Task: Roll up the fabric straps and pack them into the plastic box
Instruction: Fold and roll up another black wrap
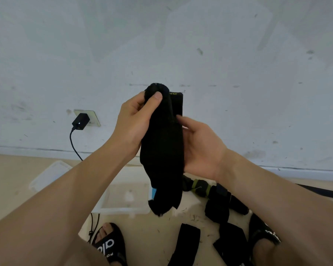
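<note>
A black fabric strap (162,150) hangs in front of me, its top end wound into a small roll. My left hand (135,120) grips that roll, thumb pressed on its front. My right hand (198,144) holds the strap's right side lower down, fingers hidden behind the fabric. The strap's free tail dangles over the clear plastic box (127,198) on the floor. Several other black straps (217,208) lie on the floor to the right, one with green bands (200,186).
The box's clear lid (50,174) lies on the floor at the left. A black charger (80,121) is plugged into the wall socket, its cable running down. My feet in black slides (108,244) stand at the bottom. A dark rod (323,192) lies at the far right.
</note>
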`<state>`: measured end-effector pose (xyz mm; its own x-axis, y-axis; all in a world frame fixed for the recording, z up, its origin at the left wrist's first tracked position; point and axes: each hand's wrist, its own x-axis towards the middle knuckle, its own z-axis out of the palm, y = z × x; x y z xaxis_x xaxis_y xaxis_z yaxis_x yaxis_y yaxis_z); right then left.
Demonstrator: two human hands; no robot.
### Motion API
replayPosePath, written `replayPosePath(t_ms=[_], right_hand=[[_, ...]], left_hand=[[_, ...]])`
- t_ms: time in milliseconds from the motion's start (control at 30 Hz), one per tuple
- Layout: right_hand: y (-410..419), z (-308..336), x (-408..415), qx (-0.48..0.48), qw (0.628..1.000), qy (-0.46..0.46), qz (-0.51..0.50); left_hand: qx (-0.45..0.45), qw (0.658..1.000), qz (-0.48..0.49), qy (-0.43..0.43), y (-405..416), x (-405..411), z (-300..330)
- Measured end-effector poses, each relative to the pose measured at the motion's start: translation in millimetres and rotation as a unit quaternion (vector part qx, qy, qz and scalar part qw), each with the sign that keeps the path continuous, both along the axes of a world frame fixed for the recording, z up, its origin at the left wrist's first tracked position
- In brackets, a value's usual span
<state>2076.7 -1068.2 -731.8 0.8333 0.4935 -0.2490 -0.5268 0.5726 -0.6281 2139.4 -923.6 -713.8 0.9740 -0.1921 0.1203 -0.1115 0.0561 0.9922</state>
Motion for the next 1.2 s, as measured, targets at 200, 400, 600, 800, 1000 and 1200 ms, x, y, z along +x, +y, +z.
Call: replayPosePath(t_ms=[200, 400, 600, 800, 1000, 1200], right_hand=[[4, -3, 3, -0.040, 0.998, -0.038, 0.009], [6, -2, 1, -0.070, 0.996, -0.047, -0.042], [-10, 3, 4, -0.296, 0.941, -0.138, -0.087], [-21, 7, -2, -0.377, 0.901, -0.171, -0.131], [-28, 7, -1, -0.413, 0.875, -0.181, -0.177], [-30, 7, 3, -0.437, 0.851, -0.208, -0.205]], left_hand=[[-0.003, 0.999, -0.045, 0.022, 6, 3, -1], [0.041, 0.998, -0.050, -0.023, 4, -1, -1], [0.068, 0.997, -0.010, -0.017, 16, 13, -8], [0.074, 0.997, 0.014, 0.001, 26, 20, -9], [0.072, 0.997, 0.003, 0.020, 28, 24, -11], [0.073, 0.996, 0.006, 0.045, 23, 19, -11]])
